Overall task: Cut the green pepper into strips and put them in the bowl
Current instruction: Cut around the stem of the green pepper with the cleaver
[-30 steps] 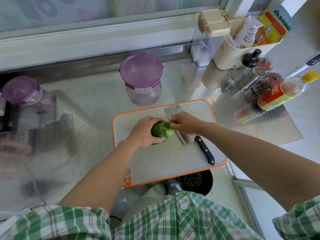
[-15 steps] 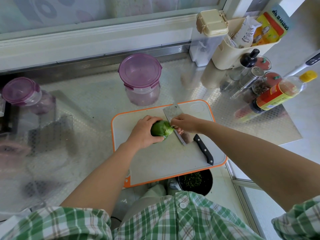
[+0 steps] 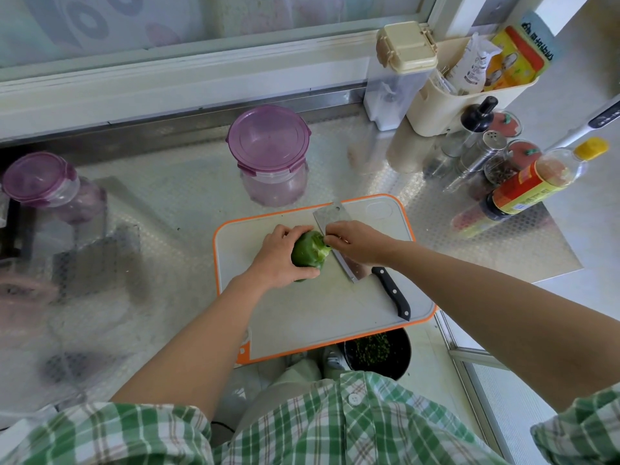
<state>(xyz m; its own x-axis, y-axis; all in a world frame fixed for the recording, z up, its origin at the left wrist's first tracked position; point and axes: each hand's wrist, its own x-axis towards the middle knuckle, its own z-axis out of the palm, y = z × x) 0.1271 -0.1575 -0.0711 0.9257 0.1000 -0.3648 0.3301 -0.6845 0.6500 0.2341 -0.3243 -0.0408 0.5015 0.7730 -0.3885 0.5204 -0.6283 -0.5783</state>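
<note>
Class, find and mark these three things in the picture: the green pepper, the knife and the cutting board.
green pepper (image 3: pixel 307 253), head view, on its glossy green side between the hands.
knife (image 3: pixel 391 292), head view, on the middle of its black handle.
cutting board (image 3: pixel 318 317), head view, on its bare pale surface.

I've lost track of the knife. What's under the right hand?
The cleaver lies flat on the cutting board beneath the right hand, which pinches the green pepper at its stem end. The blade's ends and the black handle show; the blade's middle is covered.

1 head-worn wide-angle view, looking steeply down and forward, close above cutting board (image 3: pixel 302 317), counter (image 3: pixel 167 213) beyond
</note>
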